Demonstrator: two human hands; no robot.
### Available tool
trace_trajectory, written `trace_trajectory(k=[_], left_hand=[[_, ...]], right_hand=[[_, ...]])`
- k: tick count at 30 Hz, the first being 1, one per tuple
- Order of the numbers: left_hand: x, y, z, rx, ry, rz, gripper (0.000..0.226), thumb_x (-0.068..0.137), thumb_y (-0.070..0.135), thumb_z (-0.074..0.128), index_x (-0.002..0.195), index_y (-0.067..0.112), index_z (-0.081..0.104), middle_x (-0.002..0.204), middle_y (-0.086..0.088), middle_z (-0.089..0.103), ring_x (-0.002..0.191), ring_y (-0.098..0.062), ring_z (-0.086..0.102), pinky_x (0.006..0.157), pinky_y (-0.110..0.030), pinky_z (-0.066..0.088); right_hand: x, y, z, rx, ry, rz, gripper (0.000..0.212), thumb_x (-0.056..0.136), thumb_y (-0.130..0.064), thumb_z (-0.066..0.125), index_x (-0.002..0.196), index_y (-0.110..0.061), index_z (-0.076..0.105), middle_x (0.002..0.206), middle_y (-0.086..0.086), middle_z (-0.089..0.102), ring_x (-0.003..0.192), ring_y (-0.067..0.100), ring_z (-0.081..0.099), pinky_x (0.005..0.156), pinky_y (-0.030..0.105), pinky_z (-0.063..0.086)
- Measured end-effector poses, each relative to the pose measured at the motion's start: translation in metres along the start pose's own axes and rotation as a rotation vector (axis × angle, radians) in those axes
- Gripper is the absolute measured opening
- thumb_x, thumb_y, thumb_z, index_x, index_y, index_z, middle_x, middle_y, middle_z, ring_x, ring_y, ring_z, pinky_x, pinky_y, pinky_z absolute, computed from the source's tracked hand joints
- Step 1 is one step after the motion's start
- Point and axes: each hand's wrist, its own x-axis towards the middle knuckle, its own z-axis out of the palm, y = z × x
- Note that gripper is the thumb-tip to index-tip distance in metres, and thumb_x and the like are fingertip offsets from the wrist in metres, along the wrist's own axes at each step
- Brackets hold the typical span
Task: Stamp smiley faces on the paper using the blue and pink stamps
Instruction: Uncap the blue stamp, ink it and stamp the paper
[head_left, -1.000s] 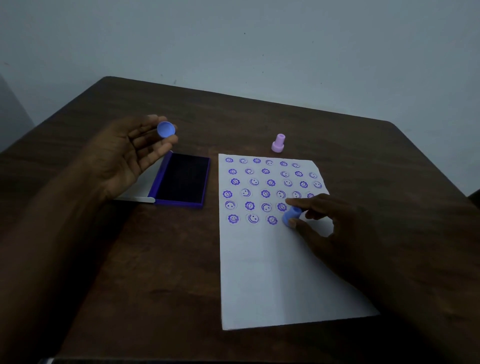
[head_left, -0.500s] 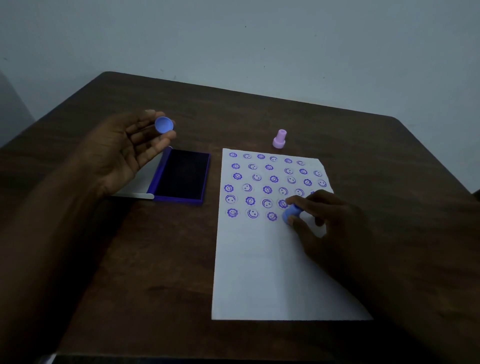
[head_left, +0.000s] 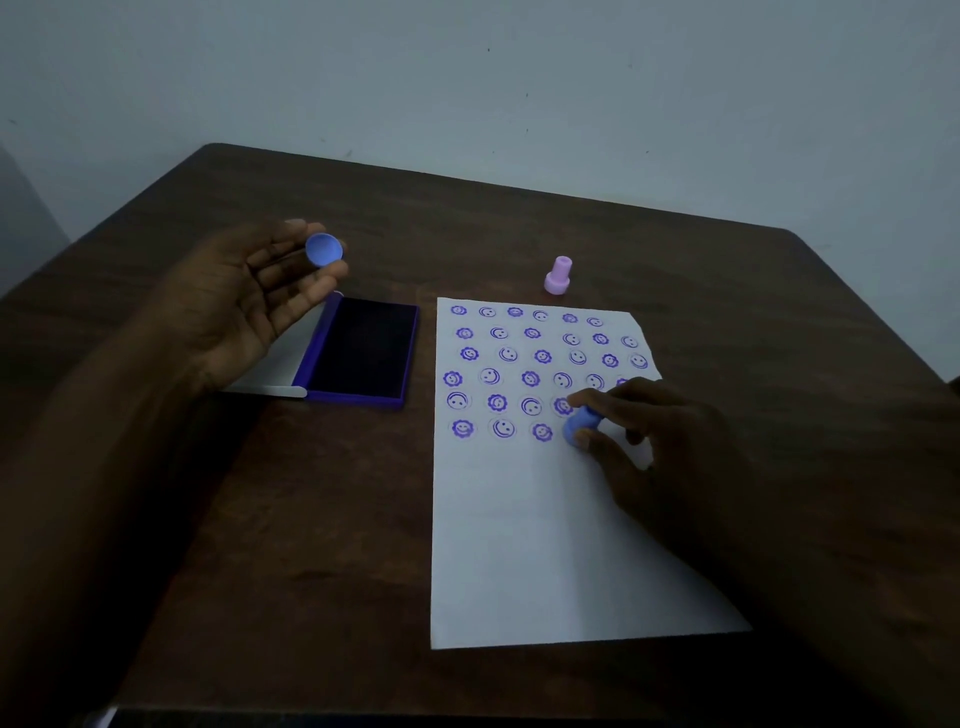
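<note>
A white sheet of paper (head_left: 540, 545) lies on the dark wooden table, its upper half filled with rows of purple smiley prints. My right hand (head_left: 654, 447) grips the blue stamp (head_left: 581, 425) and presses it, slightly tilted, on the paper in the lowest row, right of the last print. My left hand (head_left: 244, 306) hovers palm up above the left of the ink pad, holding a small blue stamp cap (head_left: 323, 249) at its fingertips. The pink stamp (head_left: 558, 275) stands upright just beyond the paper's top edge.
An open purple ink pad (head_left: 366, 351) sits left of the paper, its white lid (head_left: 283, 374) folded out to the left, partly under my left hand. The table (head_left: 311, 519) ends at a pale wall behind; its right corner is close to my right forearm.
My right hand stays on the blue stamp at the same spot on the paper. My left hand with the cap has barely moved. The view has shifted slightly.
</note>
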Motion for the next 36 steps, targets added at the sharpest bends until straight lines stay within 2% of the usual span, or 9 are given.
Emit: trace_trajectory(k=[3,6,9,13,15,22,29,36], left_hand=[[0.0005,-0.0003,-0.0004,0.003,-0.003,0.002,0.016,0.094,0.024,0.062,0.106,0.018,0.071,0.101,-0.001,0.081,0.095,-0.014,0.077,0.067,-0.018,0.059],[0.0014,-0.0005,-0.0012,0.005,-0.001,0.007,0.016,0.094,0.024,0.062,0.105,0.018,0.071,0.103,-0.002,0.081,0.095,-0.014,0.077,0.067,-0.018,0.059],[0.0021,-0.0009,-0.0013,0.016,-0.002,0.01,0.016,0.094,0.025,0.062,0.105,0.018,0.071,0.103,-0.002,0.081,0.096,-0.015,0.076,0.068,-0.018,0.059],[0.0024,-0.0014,-0.0017,0.012,-0.002,0.005,0.018,0.093,0.025,0.063,0.108,0.018,0.071,0.105,-0.003,0.08,0.096,-0.015,0.076,0.067,-0.018,0.059],[0.0028,-0.002,-0.0016,0.019,0.001,0.003,0.019,0.093,0.025,0.063,0.109,0.018,0.071,0.105,-0.002,0.08,0.096,-0.014,0.076,0.067,-0.018,0.059],[0.0015,-0.0023,-0.0005,0.016,-0.001,0.0,0.017,0.094,0.025,0.062,0.107,0.018,0.071,0.104,-0.001,0.08,0.096,-0.014,0.076,0.068,-0.018,0.059],[0.0025,-0.0014,-0.0003,-0.004,-0.001,-0.01,0.02,0.094,0.024,0.062,0.111,0.016,0.07,0.107,-0.004,0.08,0.098,-0.016,0.076,0.07,-0.019,0.06],[0.0008,0.0004,-0.0006,-0.021,-0.005,-0.006,0.016,0.094,0.023,0.062,0.106,0.016,0.071,0.103,-0.004,0.08,0.094,-0.016,0.077,0.067,-0.02,0.06]], right_hand=[[-0.0007,0.0008,0.0,-0.002,-0.003,-0.003,0.026,0.084,-0.021,0.073,0.11,-0.02,0.075,0.097,-0.006,0.072,0.069,-0.006,0.048,0.066,0.008,0.036],[-0.0002,0.0011,-0.0008,-0.005,-0.012,-0.003,0.024,0.084,-0.021,0.073,0.108,-0.019,0.076,0.099,-0.004,0.073,0.069,0.0,0.05,0.067,0.016,0.041],[0.0005,0.0004,-0.0006,-0.006,-0.019,-0.001,0.022,0.085,-0.021,0.071,0.107,-0.02,0.076,0.102,-0.005,0.073,0.076,0.005,0.054,0.071,0.023,0.045],[-0.001,-0.001,0.0005,-0.029,-0.016,0.001,0.023,0.086,-0.022,0.071,0.109,-0.021,0.075,0.1,-0.007,0.072,0.069,-0.007,0.046,0.067,0.01,0.034],[-0.0006,-0.0008,0.0011,-0.035,-0.023,0.013,0.024,0.086,-0.023,0.071,0.11,-0.021,0.075,0.101,-0.007,0.072,0.071,-0.002,0.047,0.067,0.009,0.032],[-0.0007,0.0018,0.0027,-0.006,-0.021,0.026,0.022,0.085,-0.02,0.071,0.106,-0.02,0.076,0.103,-0.006,0.073,0.087,0.015,0.064,0.071,0.021,0.039],[-0.0007,0.001,0.0032,-0.003,-0.016,0.04,0.022,0.085,-0.022,0.071,0.107,-0.02,0.076,0.104,-0.007,0.073,0.09,0.016,0.065,0.071,0.022,0.04],[-0.0023,-0.0043,0.0011,-0.049,0.006,0.026,0.022,0.083,-0.019,0.074,0.105,-0.023,0.076,0.099,-0.01,0.072,0.076,0.007,0.053,0.068,0.019,0.035]])
